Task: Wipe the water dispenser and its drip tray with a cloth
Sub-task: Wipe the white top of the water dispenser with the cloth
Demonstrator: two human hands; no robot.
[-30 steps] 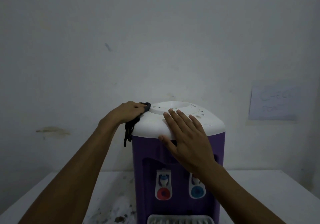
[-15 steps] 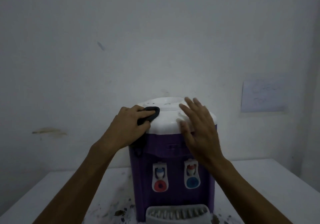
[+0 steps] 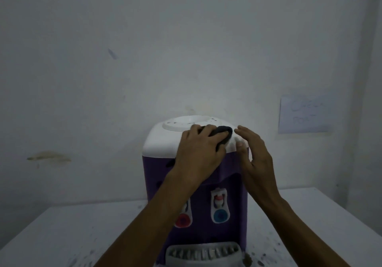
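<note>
A brownish stain (image 3: 48,156) marked the wall (image 3: 124,59) at far left. On the speckled white table (image 3: 62,231), against its back edge, stood the purple water dispenser (image 3: 157,175) with its white top (image 3: 161,142). The left hand (image 3: 198,155) gripped a dark cloth (image 3: 222,133) and pressed it onto the front of that top. Just beside it, the right hand (image 3: 256,159) was open, its fingers relaxed and holding nothing, at the top's right front corner. Below were a red tap (image 3: 183,219), a blue tap (image 3: 220,215) and the grey slotted drip tray (image 3: 203,254); what lay in its slots could not be told. A paper note (image 3: 303,114) was on the wall at right.
</note>
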